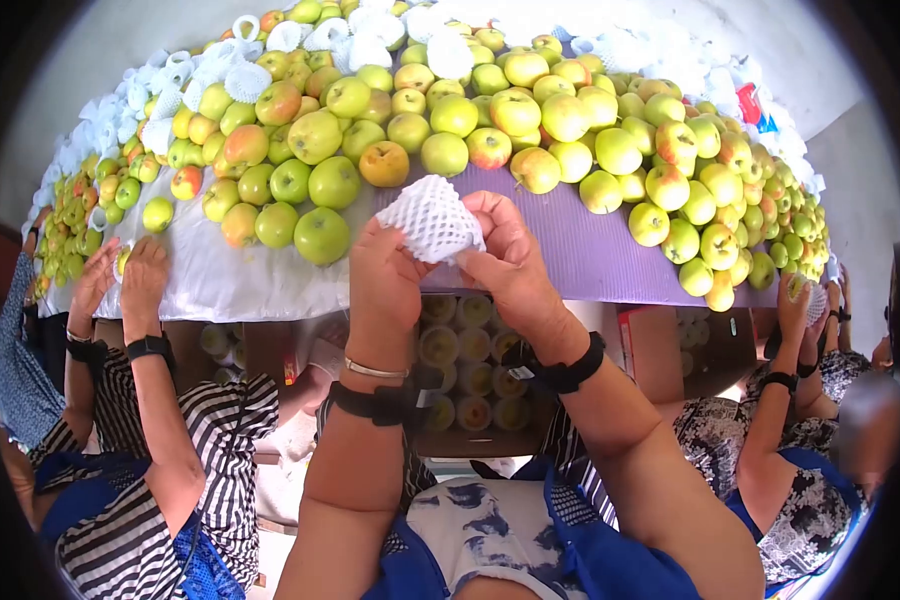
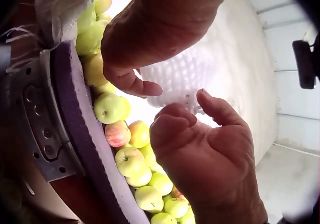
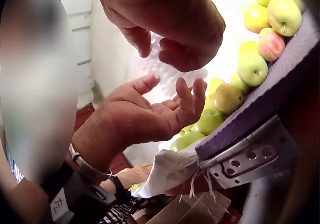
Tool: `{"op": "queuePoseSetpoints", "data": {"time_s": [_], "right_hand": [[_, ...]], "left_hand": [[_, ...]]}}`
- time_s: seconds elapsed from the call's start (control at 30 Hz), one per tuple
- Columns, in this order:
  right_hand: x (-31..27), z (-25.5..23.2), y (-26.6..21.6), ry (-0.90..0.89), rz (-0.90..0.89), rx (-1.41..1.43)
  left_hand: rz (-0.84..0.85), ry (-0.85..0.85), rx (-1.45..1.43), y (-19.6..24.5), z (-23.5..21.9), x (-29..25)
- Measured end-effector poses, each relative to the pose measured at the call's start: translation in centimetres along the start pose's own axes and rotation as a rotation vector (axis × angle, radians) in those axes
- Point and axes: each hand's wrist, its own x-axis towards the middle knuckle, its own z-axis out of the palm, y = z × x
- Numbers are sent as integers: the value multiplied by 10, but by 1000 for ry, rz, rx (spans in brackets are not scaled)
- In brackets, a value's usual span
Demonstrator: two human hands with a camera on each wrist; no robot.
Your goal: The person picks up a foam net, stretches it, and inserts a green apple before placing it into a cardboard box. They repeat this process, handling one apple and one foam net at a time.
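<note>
One foam net sleeve (image 1: 432, 218) pinched between left hand (image 1: 385, 275) and right hand (image 1: 510, 262) (both grips closed on it); apples (image 1: 450, 120) heaped uncounted on worktop (image 1: 570, 255); box (image 1: 470, 365) below holding wrapped fruit.

Apples (image 1: 450, 120): heaped across the table (image 1: 590, 260), from its left edge to its right edge.
Foam nets (image 1: 270, 45): piled along the table's far edge, behind the apples.
Foam net (image 1: 432, 218): held at the near edge, between left hand (image 1: 385, 280) and right hand (image 1: 515, 265).
Box of packed fruit (image 1: 470, 370): set below the near edge.
</note>
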Motion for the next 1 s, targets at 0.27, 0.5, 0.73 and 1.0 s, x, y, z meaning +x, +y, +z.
{"op": "queuePoseSetpoints", "data": {"time_s": [0.27,0.5,0.73,1.0], "right_hand": [[1,-40,-1,271,74,67],[4,-68,-7,386,-35,458],[1,-79,-7,181,-7,690],[-3,-47,-9,292,55,11]], "left_hand": [[2,-42,-105,-26,-11,9],[41,48,403,-30,10,-4],[-25,118,8,-19,27,-6],[11,-188,344,-30,26,-5]]}}
